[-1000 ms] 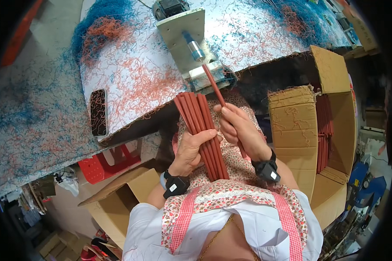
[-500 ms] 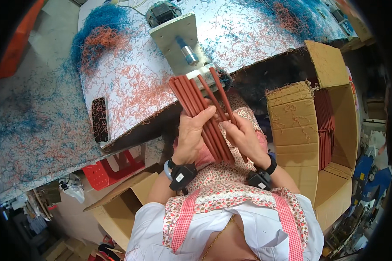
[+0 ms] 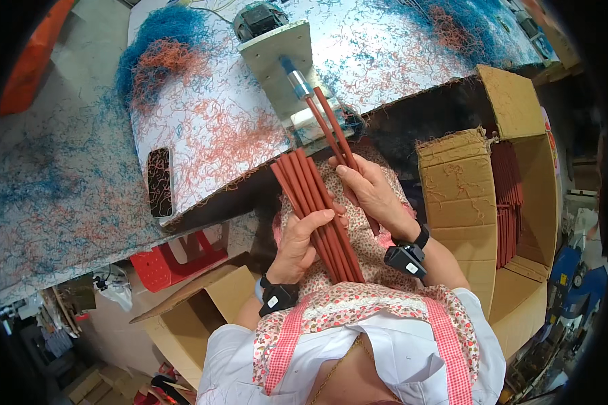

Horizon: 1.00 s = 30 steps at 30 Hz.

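Note:
My left hand [image 3: 302, 244] is closed round a bundle of several reddish-brown rods [image 3: 307, 185], held slanting over my lap. In my right hand [image 3: 371, 192] are two more rods of the same kind [image 3: 330, 128], apart from the bundle. The upper end of one reaches the silver tip of a small motor-driven spindle [image 3: 300, 84]; the second rod runs close beside it. The spindle is mounted on a pale board with a dark motor [image 3: 258, 21] behind it. Whether the rod end sits inside the tip is too small to tell.
A white worktop [image 3: 216, 128] is strewn with orange and blue shavings, piled at its far left and right. A phone [image 3: 159, 182] lies at its near left edge. To my right stands an open carton [image 3: 456, 223] with stacked rods; another carton [image 3: 175, 331] is lower left, near a red stool [image 3: 175, 260].
My right hand has drawn its two rods away from the bundle and up to the spindle. My left hand has lowered the remaining bundle toward my lap.

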{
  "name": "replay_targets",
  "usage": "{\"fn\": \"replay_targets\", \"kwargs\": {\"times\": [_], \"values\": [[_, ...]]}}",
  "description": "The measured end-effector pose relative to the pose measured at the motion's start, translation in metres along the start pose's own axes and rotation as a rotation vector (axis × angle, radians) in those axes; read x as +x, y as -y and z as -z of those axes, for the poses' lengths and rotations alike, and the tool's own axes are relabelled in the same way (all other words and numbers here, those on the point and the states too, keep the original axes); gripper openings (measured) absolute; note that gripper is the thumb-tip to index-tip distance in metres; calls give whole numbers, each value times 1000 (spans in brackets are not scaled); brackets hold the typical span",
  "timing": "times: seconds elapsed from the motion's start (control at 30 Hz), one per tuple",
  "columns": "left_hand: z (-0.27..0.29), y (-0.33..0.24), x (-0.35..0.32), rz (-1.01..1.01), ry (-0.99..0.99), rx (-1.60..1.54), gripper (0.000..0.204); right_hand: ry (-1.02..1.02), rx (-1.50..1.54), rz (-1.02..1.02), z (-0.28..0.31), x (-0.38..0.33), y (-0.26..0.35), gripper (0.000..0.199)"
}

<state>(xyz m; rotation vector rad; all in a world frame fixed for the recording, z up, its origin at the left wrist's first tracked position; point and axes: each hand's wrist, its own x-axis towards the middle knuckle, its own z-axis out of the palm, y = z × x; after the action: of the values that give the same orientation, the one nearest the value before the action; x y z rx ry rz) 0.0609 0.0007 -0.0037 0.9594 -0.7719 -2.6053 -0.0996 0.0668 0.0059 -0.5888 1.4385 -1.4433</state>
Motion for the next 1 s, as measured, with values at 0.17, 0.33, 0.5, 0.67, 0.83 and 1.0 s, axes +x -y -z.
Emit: {"fn": "replay_targets", "kwargs": {"times": [0.17,0.33,0.5,0.67,0.83,1.0], "values": [[-7,-9,0,-40,-5,3,39,-5,47,-112,-1,-24,5,30],[-17,-16,6,-80,-70,94,35,11,1,-52,3,-7,1,30],[-25,-25,22,-279,-91,164,28,28,38,-76,6,-5,3,29],[-33,-32,39,-233,-6,95,22,-158,55,53,-18,-35,2,29],[-20,-13,41,-293,-61,73,29,-102,45,37,-3,-16,-8,35],[-21,0,1,-12,-79,37,37,-89,77,85,-6,-7,-1,33]]}}
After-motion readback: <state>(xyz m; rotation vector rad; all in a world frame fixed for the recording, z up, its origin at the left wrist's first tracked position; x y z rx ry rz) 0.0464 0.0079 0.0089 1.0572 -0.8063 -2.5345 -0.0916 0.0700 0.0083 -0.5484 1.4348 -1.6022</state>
